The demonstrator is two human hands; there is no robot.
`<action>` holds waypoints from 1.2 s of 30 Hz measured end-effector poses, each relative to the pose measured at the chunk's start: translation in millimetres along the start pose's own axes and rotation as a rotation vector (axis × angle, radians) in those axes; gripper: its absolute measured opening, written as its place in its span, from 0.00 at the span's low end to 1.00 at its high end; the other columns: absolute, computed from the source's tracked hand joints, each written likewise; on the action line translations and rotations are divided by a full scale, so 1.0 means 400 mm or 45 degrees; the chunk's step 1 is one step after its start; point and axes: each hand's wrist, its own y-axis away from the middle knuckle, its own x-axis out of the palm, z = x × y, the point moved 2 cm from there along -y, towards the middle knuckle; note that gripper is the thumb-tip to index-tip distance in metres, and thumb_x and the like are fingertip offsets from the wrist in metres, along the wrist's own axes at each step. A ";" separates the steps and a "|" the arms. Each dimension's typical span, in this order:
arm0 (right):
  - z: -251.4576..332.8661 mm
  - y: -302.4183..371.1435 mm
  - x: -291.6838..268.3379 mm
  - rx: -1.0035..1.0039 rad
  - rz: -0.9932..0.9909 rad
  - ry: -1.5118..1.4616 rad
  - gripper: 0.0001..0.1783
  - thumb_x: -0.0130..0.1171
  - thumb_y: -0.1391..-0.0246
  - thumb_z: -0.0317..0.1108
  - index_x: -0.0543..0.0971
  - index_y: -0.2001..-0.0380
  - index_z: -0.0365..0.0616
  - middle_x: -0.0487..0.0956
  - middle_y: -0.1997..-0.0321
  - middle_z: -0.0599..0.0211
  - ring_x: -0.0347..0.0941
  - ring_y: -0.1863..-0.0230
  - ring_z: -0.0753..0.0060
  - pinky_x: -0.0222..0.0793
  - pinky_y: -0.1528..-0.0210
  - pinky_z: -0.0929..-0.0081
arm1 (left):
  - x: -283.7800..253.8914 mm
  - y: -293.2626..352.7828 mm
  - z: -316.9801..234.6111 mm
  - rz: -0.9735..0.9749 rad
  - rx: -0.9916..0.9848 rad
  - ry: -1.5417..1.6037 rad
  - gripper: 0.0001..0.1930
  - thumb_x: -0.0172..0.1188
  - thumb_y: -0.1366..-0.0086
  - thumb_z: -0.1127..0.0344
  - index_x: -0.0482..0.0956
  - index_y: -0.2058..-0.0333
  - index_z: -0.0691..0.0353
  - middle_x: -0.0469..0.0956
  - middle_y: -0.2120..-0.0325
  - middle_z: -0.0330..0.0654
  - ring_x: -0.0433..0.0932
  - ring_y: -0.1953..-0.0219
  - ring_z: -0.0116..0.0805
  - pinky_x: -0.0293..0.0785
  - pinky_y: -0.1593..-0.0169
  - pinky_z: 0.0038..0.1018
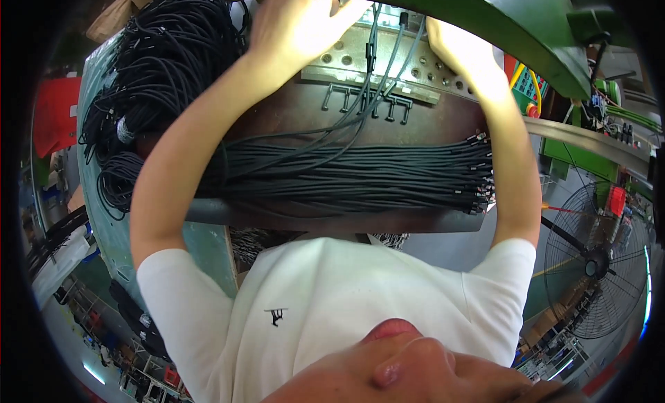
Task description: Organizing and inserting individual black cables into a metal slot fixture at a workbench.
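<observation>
Thin black cables (370, 58) cross the drilled grey metal plate (357, 44) between left hand (298, 32) and right hand (463, 48); finger closure cannot be told. Snagging on the black toothed bracket (347, 100) at its near side could tug cables askew.

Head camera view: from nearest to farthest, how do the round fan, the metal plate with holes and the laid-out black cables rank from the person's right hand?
1. Metal plate with holes: just left of the right hand.
2. Laid-out black cables: nearer the person's body.
3. Round fan: off to the lower right.
</observation>
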 end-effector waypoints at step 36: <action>0.037 0.158 -0.196 0.469 -0.235 -0.933 0.22 0.60 0.46 0.38 0.75 0.53 0.33 0.79 0.54 0.50 0.75 0.52 0.60 0.66 0.47 0.69 | 0.014 0.083 0.073 -0.279 0.370 0.068 0.27 0.57 0.37 0.53 0.68 0.45 0.65 0.78 0.59 0.53 0.77 0.57 0.34 0.74 0.56 0.29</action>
